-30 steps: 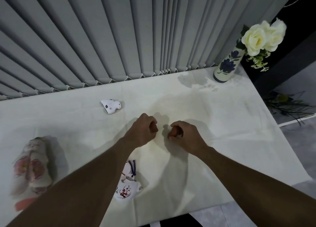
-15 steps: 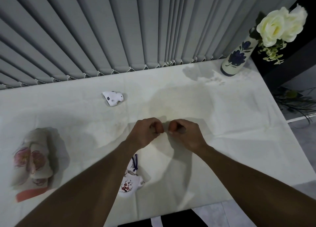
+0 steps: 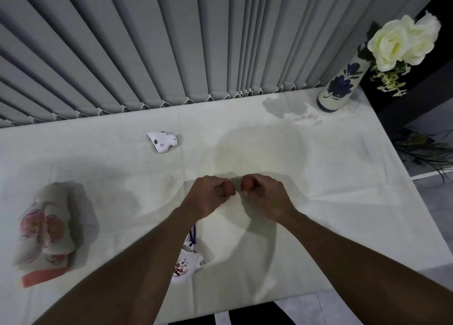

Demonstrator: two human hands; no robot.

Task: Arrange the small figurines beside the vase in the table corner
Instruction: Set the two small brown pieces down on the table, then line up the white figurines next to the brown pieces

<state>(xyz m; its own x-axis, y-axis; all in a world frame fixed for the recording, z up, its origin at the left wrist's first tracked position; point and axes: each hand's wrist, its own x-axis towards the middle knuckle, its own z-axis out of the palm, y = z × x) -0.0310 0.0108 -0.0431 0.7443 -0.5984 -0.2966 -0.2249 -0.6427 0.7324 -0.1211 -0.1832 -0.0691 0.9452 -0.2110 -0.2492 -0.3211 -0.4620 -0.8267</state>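
Figurines are scattered over the white-clothed counter [image 3: 343,168], none yet near the vase [image 3: 339,87], which stands upright in the far right corner with pale roses [image 3: 402,43] leaning out over the edge. From the head camera, a small white spotted figurine [image 3: 163,141] lies on its side toward the far left, well apart from the vase. A larger floral figurine [image 3: 46,226] sits at the left edge, blurred, and a third with red blossoms and a blue cord [image 3: 186,266] is partly hidden under the left forearm.

Both hands hover at mid-counter, the left hand [image 3: 210,197] and right hand [image 3: 266,197] nearly touching, fingers curled shut into loose fists. Nothing shows inside either fist.

The likely risks: the forearm passing just over the blossom figurine could clip it and push it toward the near edge. The cloth is creased and loose, so dragging a piece could bunch it and topple the tall, narrow, top-heavy vase. The spotted piece looks smooth, so a careless pinch could let it slip.
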